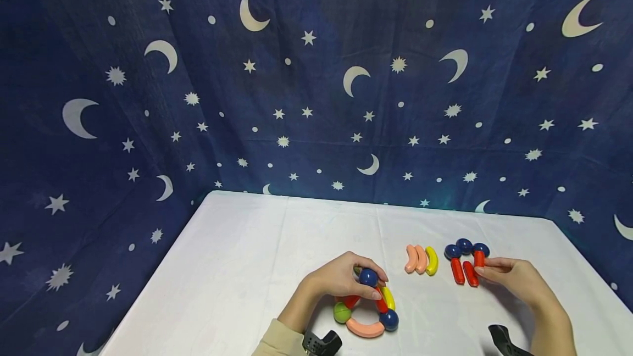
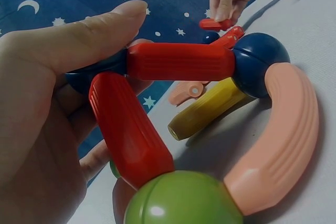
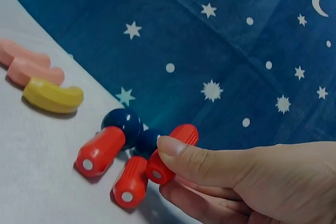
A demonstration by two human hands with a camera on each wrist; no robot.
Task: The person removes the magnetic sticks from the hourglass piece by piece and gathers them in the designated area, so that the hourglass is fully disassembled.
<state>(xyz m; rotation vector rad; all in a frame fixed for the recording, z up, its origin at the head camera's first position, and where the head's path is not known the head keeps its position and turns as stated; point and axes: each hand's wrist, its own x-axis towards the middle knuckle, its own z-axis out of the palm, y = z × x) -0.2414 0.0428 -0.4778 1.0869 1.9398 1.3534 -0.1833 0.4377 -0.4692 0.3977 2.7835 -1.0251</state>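
Note:
My left hand (image 1: 336,278) grips the dark blue ball (image 1: 368,277) at the top of a joined frame of magnetic rods and balls. Two straight red rods (image 2: 181,61) run from that ball, one to another blue ball (image 1: 389,320), one to a green ball (image 1: 342,312). A curved pink rod (image 1: 365,328) bridges those two lower balls. Behind the frame a yellow curved rod (image 1: 388,297) shows partly. Over at the right, my right hand (image 1: 519,279) pinches a red rod (image 3: 181,142) between thumb and fingers, close beside loose blue balls (image 1: 464,245).
Two more red rods (image 1: 457,271) lie below the blue balls, near the right fingertips. Between the hands, farther back, sit two pink curved rods (image 1: 411,259) and a yellow one (image 1: 432,261) side by side. A starry blue curtain (image 1: 316,92) stands behind the white table (image 1: 237,268).

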